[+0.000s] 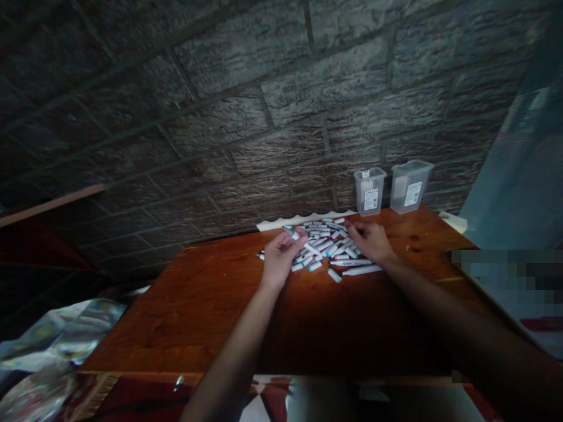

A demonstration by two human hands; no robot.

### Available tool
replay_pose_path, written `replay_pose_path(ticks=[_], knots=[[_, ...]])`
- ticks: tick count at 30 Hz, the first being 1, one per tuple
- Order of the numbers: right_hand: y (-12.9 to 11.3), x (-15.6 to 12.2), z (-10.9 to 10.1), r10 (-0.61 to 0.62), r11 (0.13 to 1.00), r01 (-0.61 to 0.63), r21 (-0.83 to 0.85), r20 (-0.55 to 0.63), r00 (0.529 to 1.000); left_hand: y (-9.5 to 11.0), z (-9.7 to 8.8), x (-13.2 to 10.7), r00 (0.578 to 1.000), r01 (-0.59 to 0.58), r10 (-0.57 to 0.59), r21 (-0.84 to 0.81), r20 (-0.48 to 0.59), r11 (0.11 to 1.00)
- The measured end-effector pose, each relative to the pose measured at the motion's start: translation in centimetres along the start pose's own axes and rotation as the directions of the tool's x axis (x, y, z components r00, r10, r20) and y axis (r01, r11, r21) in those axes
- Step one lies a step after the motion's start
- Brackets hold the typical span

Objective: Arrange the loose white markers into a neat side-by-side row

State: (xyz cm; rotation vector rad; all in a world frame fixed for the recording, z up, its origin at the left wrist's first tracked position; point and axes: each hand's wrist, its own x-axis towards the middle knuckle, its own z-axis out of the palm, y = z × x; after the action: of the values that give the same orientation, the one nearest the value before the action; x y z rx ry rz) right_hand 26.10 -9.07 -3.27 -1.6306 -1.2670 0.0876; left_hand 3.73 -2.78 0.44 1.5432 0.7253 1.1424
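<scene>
A heap of several white markers with coloured caps lies at the far side of a brown wooden table. My left hand is at the heap's left edge, its fingers curled round one white marker that sticks out above the thumb. My right hand rests on the heap's right side, fingers bent down among the markers; whether it grips one is hidden. One marker lies apart just below my right wrist.
Two clear plastic containers with labels stand at the table's back right against a dark brick wall. A white strip lies behind the heap. Crumpled plastic sits off the table at the lower left.
</scene>
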Motion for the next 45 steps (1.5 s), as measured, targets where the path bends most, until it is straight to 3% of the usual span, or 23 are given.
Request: replay_pose_path(ticks=[3,6,12,19,26,31,39,45], knots=[[-0.3,-0.2,0.3,-0.039,0.998,0.036,0.060,0.046,0.998,0.4,-0.5,0.6,0.985,0.133,-0.162,-0.333,-0.059,0.933],[-0.8,-0.4,0.6,-0.069,0.980,0.039,0.195,0.152,0.986,0.3,-1.0,1.0,0.969,0.199,-0.246,-0.469,-0.039,0.860],[-2.8,-0.8,0.8,-0.173,0.866,-0.019,0.499,0.336,0.926,0.0,-0.6,0.8,0.974,0.201,-0.226,-0.431,-0.006,0.880],[-5.3,-2.5,1.8,-0.194,0.793,-0.121,0.597,0.436,0.879,-0.2,0.5,0.4,0.983,0.181,-0.177,-0.482,0.055,0.857],[-4.3,-2.7,2.7,-0.167,0.830,-0.077,0.552,0.377,0.911,-0.2,0.1,0.2,0.978,0.189,-0.134,-0.393,0.162,0.900],[-4.4,-2.5,2.2,-0.179,0.842,-0.059,0.537,0.380,0.907,-0.5,0.2,0.2,0.982,0.163,-0.118,-0.359,0.145,0.919],[-2.6,-1.5,2.1,0.044,0.891,-0.143,0.430,0.233,0.972,-0.3,-0.3,0.2,0.962,0.238,-0.160,-0.388,0.222,0.890],[-2.0,-1.4,1.8,0.057,0.927,-0.124,0.355,0.192,0.980,0.0,-0.2,0.0,0.966,0.225,-0.147,-0.402,0.214,0.888]])
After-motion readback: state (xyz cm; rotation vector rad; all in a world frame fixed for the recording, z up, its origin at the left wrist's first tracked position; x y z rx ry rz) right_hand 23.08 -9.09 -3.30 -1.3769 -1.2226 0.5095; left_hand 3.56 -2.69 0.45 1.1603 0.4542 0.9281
